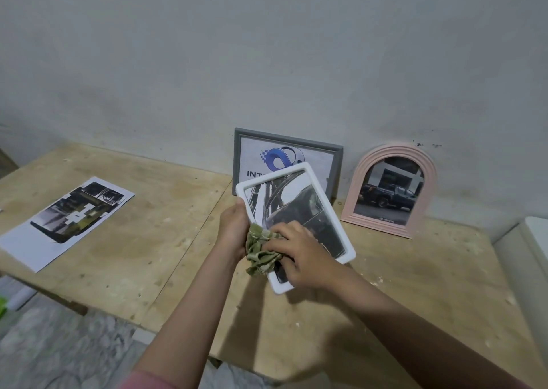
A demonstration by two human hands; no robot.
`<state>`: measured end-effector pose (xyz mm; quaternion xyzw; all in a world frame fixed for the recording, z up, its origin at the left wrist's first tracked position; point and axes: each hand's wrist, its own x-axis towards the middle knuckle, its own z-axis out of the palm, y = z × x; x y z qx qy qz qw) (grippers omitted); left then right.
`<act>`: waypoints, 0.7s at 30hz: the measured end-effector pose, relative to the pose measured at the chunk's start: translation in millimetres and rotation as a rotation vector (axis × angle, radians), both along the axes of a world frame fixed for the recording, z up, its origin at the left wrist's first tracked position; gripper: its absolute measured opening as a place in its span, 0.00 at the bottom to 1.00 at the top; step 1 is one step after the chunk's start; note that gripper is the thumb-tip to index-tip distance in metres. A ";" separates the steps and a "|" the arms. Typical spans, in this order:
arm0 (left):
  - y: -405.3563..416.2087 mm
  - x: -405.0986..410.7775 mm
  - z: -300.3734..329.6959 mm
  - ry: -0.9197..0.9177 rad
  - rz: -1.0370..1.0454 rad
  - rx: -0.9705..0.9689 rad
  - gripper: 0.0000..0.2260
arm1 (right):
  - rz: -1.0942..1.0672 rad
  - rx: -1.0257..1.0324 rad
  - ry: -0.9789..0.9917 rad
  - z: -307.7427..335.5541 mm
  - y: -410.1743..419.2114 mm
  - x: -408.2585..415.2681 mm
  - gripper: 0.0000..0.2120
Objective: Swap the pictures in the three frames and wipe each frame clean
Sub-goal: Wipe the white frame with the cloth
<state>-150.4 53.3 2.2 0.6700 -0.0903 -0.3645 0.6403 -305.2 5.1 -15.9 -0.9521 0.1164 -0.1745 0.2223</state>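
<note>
Three frames are in the head view, and one of them is in the person's hands above the wooden table (124, 258). It is the white rectangular frame (320, 187), tilted, with a black-and-white picture inside. The left hand (234, 228) grips its left edge, the fingers curled behind the frame. The right hand (299, 255) lies on the lower part of the glass and holds a crumpled green cloth (261, 250), fingers bent around it; the cloth touches the frame between the two hands. Behind the white frame, the grey rectangular frame (338, 160) stands upright and leans on the wall (267, 47); it shows a blue logo with some letters, partly hidden by the white frame. Just to the right of it, the pink arched frame (367, 163) also stands against the wall and shows a dark pickup truck near a building. Well apart on the left of the table, a loose printed sheet (68, 222) lies flat, with a dark picture on white paper. At the right edge a white object (530, 240) is visible, but I cannot tell what it is.
</note>
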 end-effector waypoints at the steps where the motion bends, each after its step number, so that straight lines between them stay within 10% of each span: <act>1: -1.0 -1.9 2.5 -0.019 0.022 -0.006 0.17 | 0.009 -0.026 0.031 0.0 0.7 -4.1 0.21; 9: -5.9 16.3 4.3 -0.257 0.168 0.026 0.19 | -0.012 -0.260 0.158 5.2 -24.5 -46.9 0.18; 16: -5.1 -1.8 8.3 -0.554 0.079 0.062 0.18 | -0.314 -0.124 -0.343 47.1 -55.1 -4.1 0.20; 21: -5.9 -17.9 5.2 -0.614 0.102 0.011 0.19 | -0.251 -0.350 -0.231 34.3 -49.3 30.0 0.22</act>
